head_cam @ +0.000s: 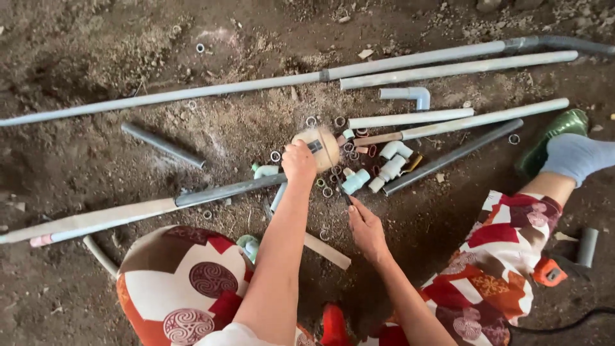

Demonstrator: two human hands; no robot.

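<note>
My left hand (299,161) is closed around a round beige tin-like thing (318,147) with a small dark label, held just above the dirt. My right hand (366,225) is lower and to the right. It pinches a thin dark tool (346,199) whose tip points up at a pale blue pipe fitting (354,181). White and grey fittings (389,168) and several small metal rings (327,191) lie scattered around both hands. A dark grey pipe (230,190) passes under my left wrist.
Long grey pipes (192,93) cross the dirt at the back, and shorter white ones (410,118) lie at the right. An elbow piece (413,95) lies nearby. My patterned knees, a grey-socked foot (576,157) and a green shoe (560,128) frame the spot. An orange tool (549,272) lies at the right.
</note>
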